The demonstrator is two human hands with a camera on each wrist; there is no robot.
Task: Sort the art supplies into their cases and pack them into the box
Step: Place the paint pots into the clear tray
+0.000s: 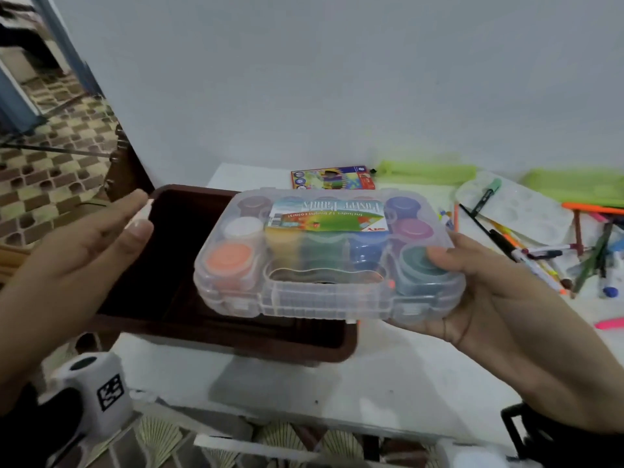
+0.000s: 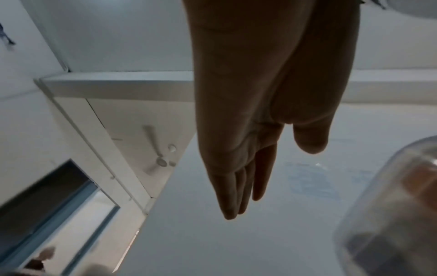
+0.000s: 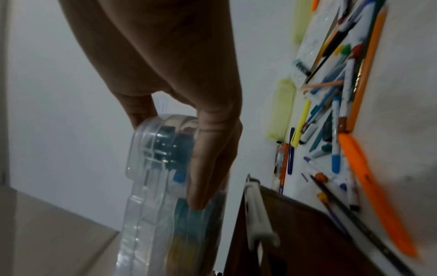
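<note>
Right hand [image 1: 499, 292] alone pinches poster paint case [image 1: 324, 255] corner above brown box [image 1: 162, 265]; left hand [image 1: 84, 244] flat, empty. Latches seemingly shut; case could tip, spill.

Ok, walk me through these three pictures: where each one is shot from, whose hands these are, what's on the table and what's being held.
No machine here: a person wears three cameras. The head view looks down at both hands. The right hand holds a clear paint case of coloured pots, thumb on top, above a dark brown box. The left hand is open, fingers straight, holding nothing. The left wrist view looks along that open hand towards the ceiling. The right wrist view shows fingers wrapped round the case's edge. On the white table lie scattered markers and pens, green pouches and a colourful flat packet.
</note>
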